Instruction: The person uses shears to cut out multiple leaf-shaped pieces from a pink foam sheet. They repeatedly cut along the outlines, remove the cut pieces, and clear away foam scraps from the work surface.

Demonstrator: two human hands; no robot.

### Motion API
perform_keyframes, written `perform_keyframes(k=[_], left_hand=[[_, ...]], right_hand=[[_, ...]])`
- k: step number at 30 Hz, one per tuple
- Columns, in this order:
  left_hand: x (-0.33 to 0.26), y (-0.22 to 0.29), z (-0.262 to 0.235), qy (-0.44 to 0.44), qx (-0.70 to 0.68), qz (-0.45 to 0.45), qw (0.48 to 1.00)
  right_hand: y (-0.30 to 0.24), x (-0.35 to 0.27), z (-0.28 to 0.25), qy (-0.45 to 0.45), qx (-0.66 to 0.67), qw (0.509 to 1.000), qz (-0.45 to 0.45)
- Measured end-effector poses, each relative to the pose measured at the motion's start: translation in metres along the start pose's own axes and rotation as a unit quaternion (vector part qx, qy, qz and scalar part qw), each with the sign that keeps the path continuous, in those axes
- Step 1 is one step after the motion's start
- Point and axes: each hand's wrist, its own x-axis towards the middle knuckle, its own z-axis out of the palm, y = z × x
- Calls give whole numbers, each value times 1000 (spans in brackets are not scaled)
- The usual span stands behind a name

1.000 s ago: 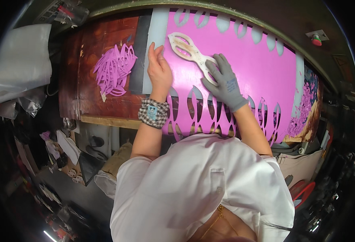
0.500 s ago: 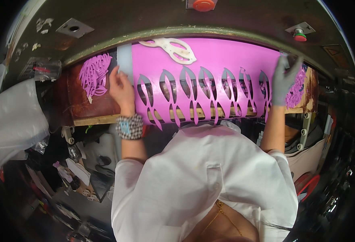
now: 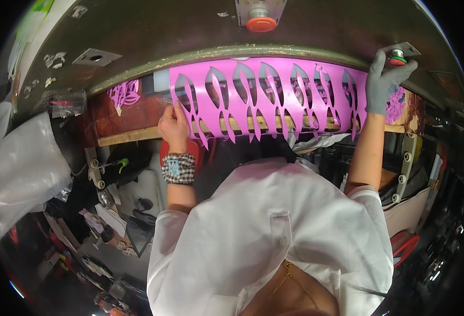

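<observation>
A pink sheet point(image 3: 226, 118) with rows of leaf-shaped cut-outs lies across the machine bed, its near edge hanging in pointed strips. At its left edge my left hand point(image 3: 174, 125) is closed, thumb on top, pinching the sheet's margin. My right hand point(image 3: 386, 84), in a grey glove, is raised past the sheet's right edge. Its thumb and fingers are spread around the underside of a green-and-red push button point(image 3: 397, 57) on the machine front; whether they press it cannot be told. Pink cut pieces lie in piles left point(image 3: 125, 94) and right point(image 3: 394, 102).
The dark green machine beam point(image 3: 179, 39) overhangs the bed's far side, with a large red button point(image 3: 261, 22) at its middle. A wooden bed edge point(image 3: 132, 137) runs in front. Clear plastic bags point(image 3: 26, 168) hang at left. A red stool point(image 3: 404, 246) stands lower right.
The beam now covers more of the bed, and the white leaf-shaped die has gone almost wholly from sight. My left hand has closed on the sheet's edge; my right hand has risen to the button.
</observation>
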Motion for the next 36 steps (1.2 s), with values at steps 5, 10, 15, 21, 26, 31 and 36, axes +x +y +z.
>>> perform_keyframes(k=[5, 10, 15, 21, 26, 31, 36], left_hand=[[-2, 2, -11, -24, -27, -16, 999], [2, 1, -14, -55, -57, -44, 996], [1, -5, -16, -59, -76, -28, 995], [-22, -2, -45, -89, -85, -96, 988], [11, 25, -36, -9, 6, 35, 999], [11, 44, -5, -82, 85, 134, 984], [-35, 39, -18, -123, 130, 122, 976]], right_hand=[[68, -61, -44, -98, 68, 963, 243], [122, -91, -47, -143, 7, 965, 221], [124, -81, -46, -163, 9, 962, 218], [24, -76, -23, 20, 154, 973, 172], [-122, -134, 72, -339, 147, 918, -145], [-168, -197, 75, -352, 196, 885, -235], [-165, -189, 30, -452, 385, 799, 97]])
